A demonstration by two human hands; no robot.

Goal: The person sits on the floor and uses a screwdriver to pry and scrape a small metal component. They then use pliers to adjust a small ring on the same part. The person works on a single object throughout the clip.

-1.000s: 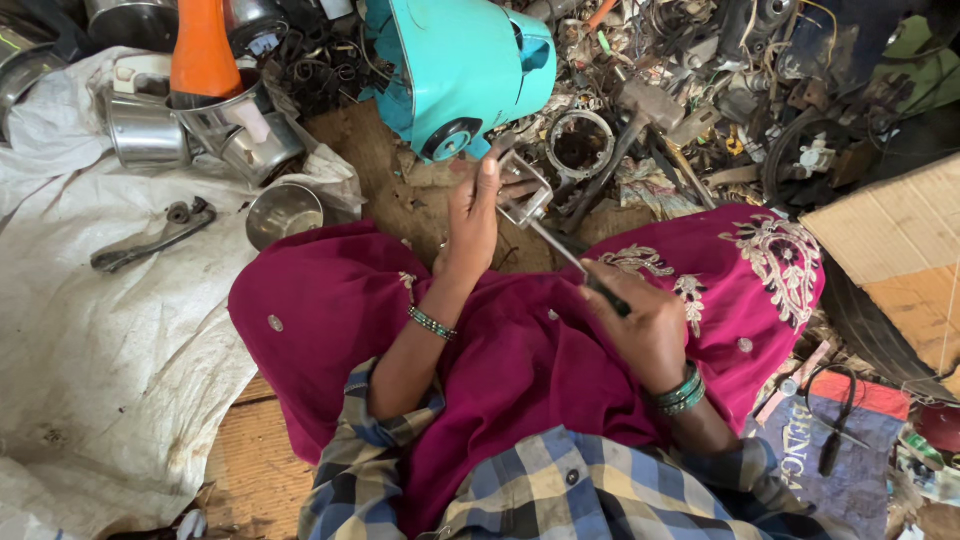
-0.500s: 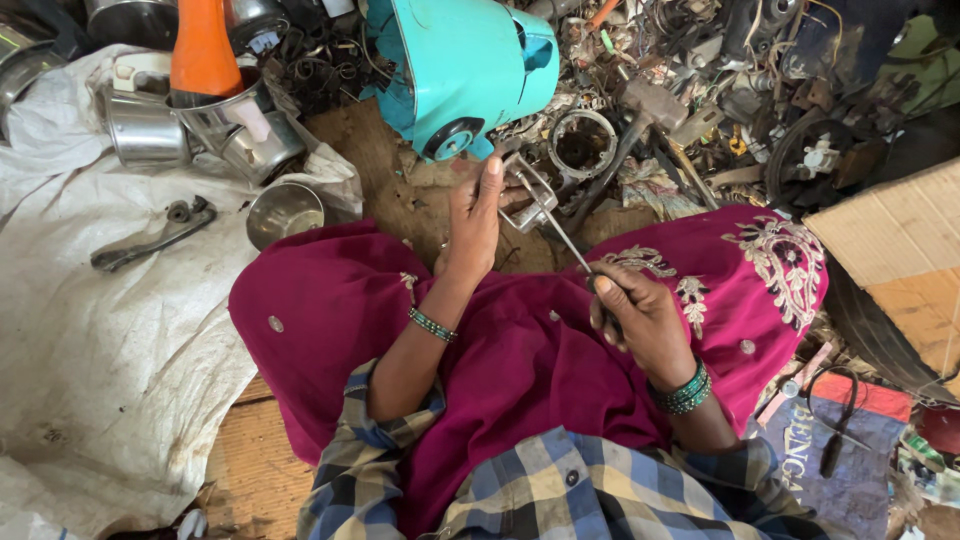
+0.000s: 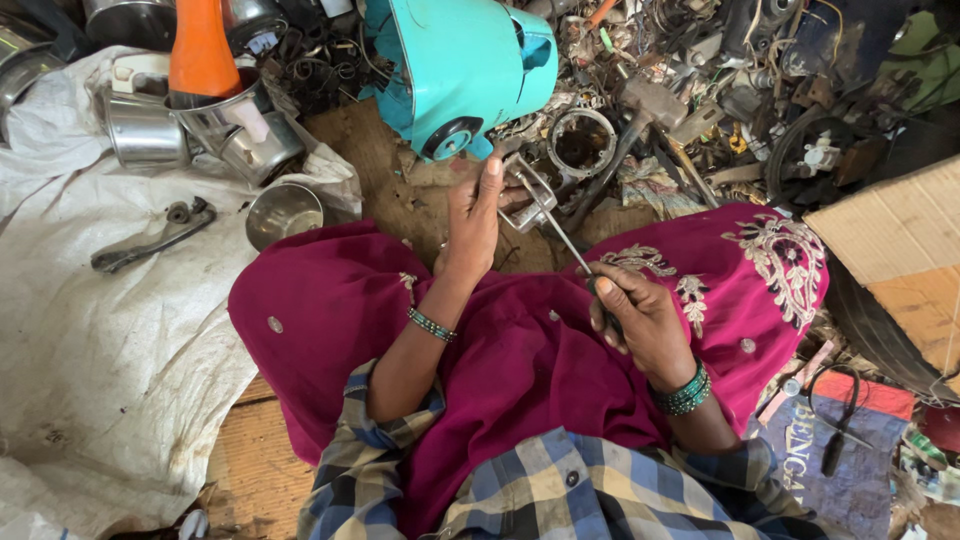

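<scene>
Scrap-strewn wooden floor (image 3: 385,165) all around, white woven sack (image 3: 90,330) off past the left hand. Left hand (image 3: 472,218) is stretched forward, fingers pinning a small silver metal part (image 3: 528,192) just below the turquoise plastic appliance housing (image 3: 460,65). Right hand (image 3: 640,318) sits closer in over the magenta cloth (image 3: 520,350), fist closed around a thin metal screwdriver (image 3: 560,235) whose tip meets that part.

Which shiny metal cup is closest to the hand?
The steel bowl beside the pink cloth is closest to the left hand. The other steel cups sit farther away, by the orange cone.
</scene>
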